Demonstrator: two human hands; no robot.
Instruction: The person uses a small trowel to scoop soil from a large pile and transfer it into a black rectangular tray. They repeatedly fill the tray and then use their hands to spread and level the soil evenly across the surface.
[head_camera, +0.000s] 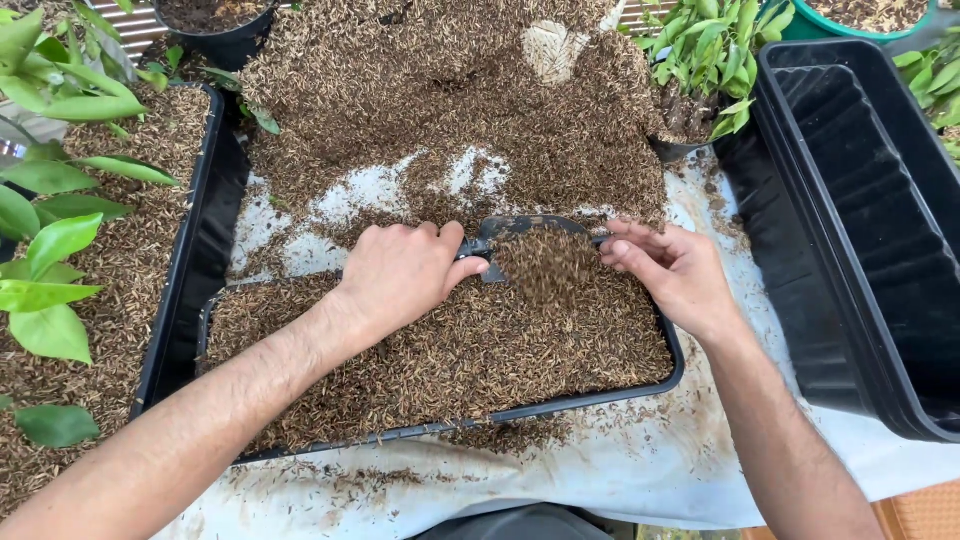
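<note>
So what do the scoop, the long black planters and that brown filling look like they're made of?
Scoop: probably dark plastic, matte.
Planters, the filled one and the empty one: likely moulded black plastic with thin rolled rims and a slight sheen.
Filling: dry, husk-like brown flakes, perhaps rice hulls or fine mulch.

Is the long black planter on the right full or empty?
Empty, as far as shown: the long black planter shows bare ribbed inner walls and floor, unlike the tray heaped with brown husk mix.

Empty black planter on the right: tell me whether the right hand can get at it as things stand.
Probably yes. The right hand only touches the filled tray's far edge with open fingers, and nothing stands between it and the empty black planter beside it.
</note>
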